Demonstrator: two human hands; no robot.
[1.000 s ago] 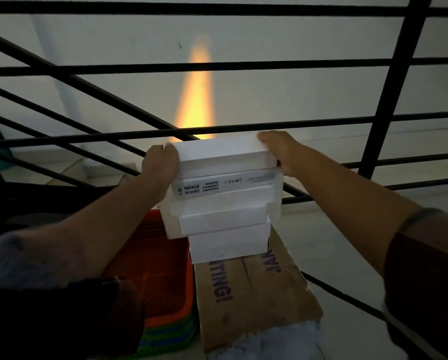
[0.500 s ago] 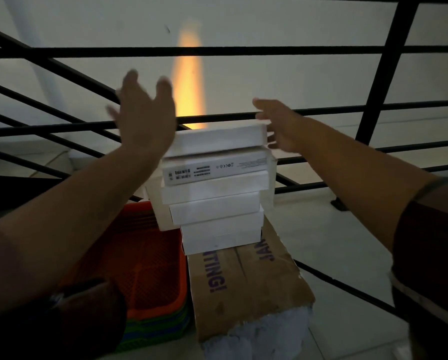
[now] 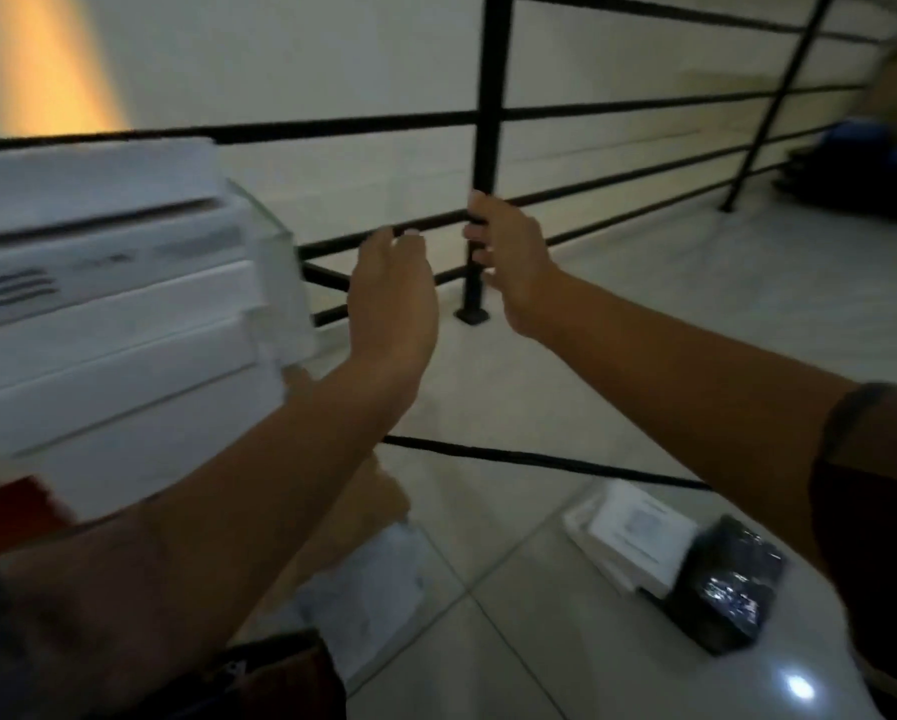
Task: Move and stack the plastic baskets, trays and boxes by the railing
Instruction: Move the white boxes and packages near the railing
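Both hands empty, fingers loosely extended: left hand (image 3: 392, 298), right hand (image 3: 511, 262), raised before railing (image 3: 489, 148). White box stack (image 3: 114, 314) stands left of left hand, near. Small white box (image 3: 638, 537) on floor lower right, nearer right hand; likely next pick.

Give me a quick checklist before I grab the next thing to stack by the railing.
1. Left hand free: ok, open, holding nothing.
2. Right hand free: ok, fingers relaxed, in front of the railing post.
3. White box stack standing: ok, though blurred.
4. Stack squarely aligned: cannot tell.
5. Next items in sight: ok, white box and black packet on the floor.
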